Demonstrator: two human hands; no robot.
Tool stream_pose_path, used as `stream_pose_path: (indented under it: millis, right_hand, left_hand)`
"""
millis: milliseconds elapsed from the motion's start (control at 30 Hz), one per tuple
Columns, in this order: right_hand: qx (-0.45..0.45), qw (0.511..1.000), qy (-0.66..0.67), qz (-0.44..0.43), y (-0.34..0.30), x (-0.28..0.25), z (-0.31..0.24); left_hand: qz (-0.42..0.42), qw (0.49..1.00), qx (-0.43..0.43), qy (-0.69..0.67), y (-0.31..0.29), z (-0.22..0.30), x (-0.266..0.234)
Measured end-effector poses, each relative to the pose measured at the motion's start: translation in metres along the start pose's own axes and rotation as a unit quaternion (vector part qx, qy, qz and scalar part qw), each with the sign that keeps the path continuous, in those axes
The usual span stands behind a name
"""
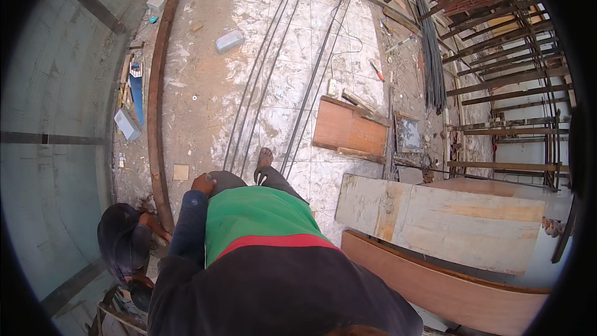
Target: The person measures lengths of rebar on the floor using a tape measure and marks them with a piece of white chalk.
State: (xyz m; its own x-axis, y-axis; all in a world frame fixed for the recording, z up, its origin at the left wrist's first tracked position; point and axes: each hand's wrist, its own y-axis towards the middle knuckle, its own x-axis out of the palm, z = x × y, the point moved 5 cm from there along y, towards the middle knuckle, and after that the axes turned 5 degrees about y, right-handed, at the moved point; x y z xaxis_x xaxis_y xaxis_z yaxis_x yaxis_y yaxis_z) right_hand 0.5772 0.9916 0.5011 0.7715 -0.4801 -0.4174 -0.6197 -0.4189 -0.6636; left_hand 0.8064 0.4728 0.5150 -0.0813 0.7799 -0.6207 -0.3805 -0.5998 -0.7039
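Note:
My left hand (pixel 203 183) rests by my left thigh with its fingers curled in; whether anything is inside them is hidden. The sleeved left arm runs down beside my green, red and black shirt (pixel 264 214). My right hand is out of sight. Several long thin metal bars (pixel 267 65) lie lengthwise on the floor ahead, their near ends passing out of sight at my legs. One bare-looking foot (pixel 265 155) shows between the bars.
Left, a co-worker (pixel 121 230) bends near a long wooden beam (pixel 158 87). Grey blocks (pixel 230 41) and a blue handsaw (pixel 137 96) lie about. Right are a plywood panel (pixel 351 129), large boards (pixel 441 221), bundled rods (pixel 430 62) and timber framing (pixel 510 87). A cable (pixel 351 37) crosses the tiles.

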Motion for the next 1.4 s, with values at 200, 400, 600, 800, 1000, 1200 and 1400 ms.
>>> stream_pose_path:
  millis: [200, 400, 600, 800, 1000, 1200, 1400]
  right_hand:
    - [0.000, 0.984, 0.027, 0.174, 0.192, -0.302, -0.176]
    - [-0.100, 0.978, 0.033, 0.178, 0.349, -0.362, -0.381]
    - [-0.185, 0.957, -0.220, -0.023, 0.481, -0.272, -0.523]
    - [-0.130, 0.955, -0.234, -0.126, 0.560, -0.296, -0.549]
    - [-0.030, 0.984, -0.164, -0.060, 0.613, -0.389, -0.530]
    - [-0.055, 0.947, -0.269, -0.166, 0.673, -0.415, -0.552]
    - [0.002, 0.945, -0.241, -0.222, 0.841, -0.426, -0.670]
  left_hand:
    - [0.001, 0.991, -0.076, -0.112, 0.009, 0.013, 0.032]
    - [0.016, 0.987, -0.075, -0.139, 0.074, 0.073, 0.056]
    - [-0.026, 0.958, -0.135, -0.253, 0.198, 0.166, 0.039]
    - [0.039, 0.903, -0.118, -0.411, 0.322, 0.315, -0.059]
    - [0.134, 0.931, 0.011, -0.339, 0.406, 0.449, -0.177]
    - [0.177, 0.876, -0.059, -0.444, 0.462, 0.451, -0.190]
    - [0.161, 0.808, -0.277, -0.494, 0.477, 0.438, -0.125]
